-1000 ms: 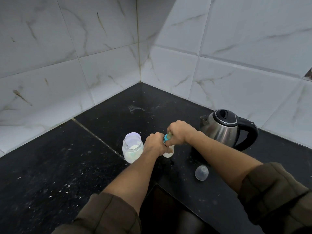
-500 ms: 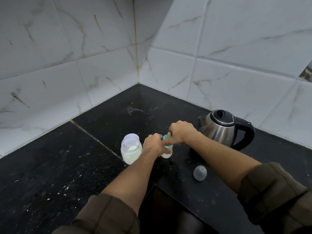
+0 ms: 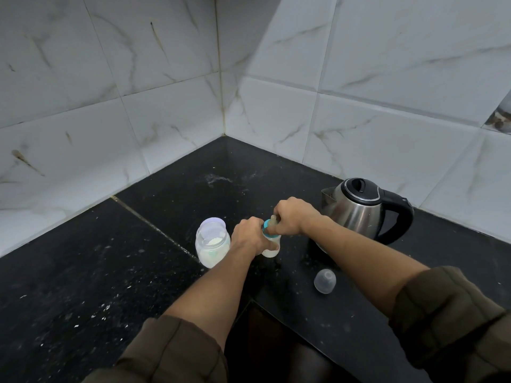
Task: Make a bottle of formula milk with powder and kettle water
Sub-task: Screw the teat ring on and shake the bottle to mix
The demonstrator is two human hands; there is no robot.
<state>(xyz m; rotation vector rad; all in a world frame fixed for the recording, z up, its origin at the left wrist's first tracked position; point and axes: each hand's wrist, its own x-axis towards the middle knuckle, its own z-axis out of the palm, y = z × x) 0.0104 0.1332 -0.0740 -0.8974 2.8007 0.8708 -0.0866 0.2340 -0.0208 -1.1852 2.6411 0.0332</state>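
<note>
The bottle (image 3: 271, 250) stands upright on the black, white-flecked stone desk (image 3: 83, 272), between jar and kettle. Its long axis is vertical and its teat (image 3: 273, 218) points up. The left hand (image 3: 249, 236) is wrapped round the bottle's body. The right hand (image 3: 293, 219) is closed over the top, at the teal collar (image 3: 266, 226) and teat. The body looks whitish, probably with milk inside, though the hands hide most of it.

Just left of the bottle, a clear, rounded jar (image 3: 212, 246) holds a mound of white powder (image 3: 214, 241). On the right stands a brushed-steel kettle (image 3: 356, 214) with a black lid and black loop handle, its spout turned toward the hands. A small clear dome cap (image 3: 325, 280) rests on the desk near the right forearm, apart from the bottle. Glossy white marble-veined tiles (image 3: 166, 78) meet in the corner behind. Olive sleeves (image 3: 171, 352) are pushed up.
</note>
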